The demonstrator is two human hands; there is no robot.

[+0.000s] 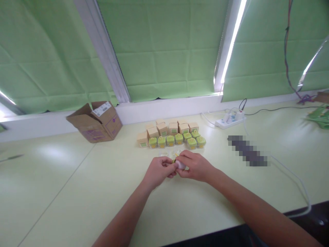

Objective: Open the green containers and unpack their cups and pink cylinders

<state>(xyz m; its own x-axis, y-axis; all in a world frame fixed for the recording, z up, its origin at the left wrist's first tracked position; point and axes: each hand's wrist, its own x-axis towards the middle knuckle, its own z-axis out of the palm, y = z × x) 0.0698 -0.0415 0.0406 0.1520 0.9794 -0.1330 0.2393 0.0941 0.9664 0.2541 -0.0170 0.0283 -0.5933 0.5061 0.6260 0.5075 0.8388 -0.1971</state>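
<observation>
Forearms (231, 188) converge, left hand (158, 171) and right hand (196, 167) holding a whitish object (181, 165).

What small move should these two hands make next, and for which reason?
Probably the right hand should hold the small white item steady while the left hand adjusts its left end, because the fingertips of both hands meet there.

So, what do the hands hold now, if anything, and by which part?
A small, rounded white object: the right hand grips its body between thumb and fingers, the left hand pinches at its other end. Fingers partly hide it.
</observation>
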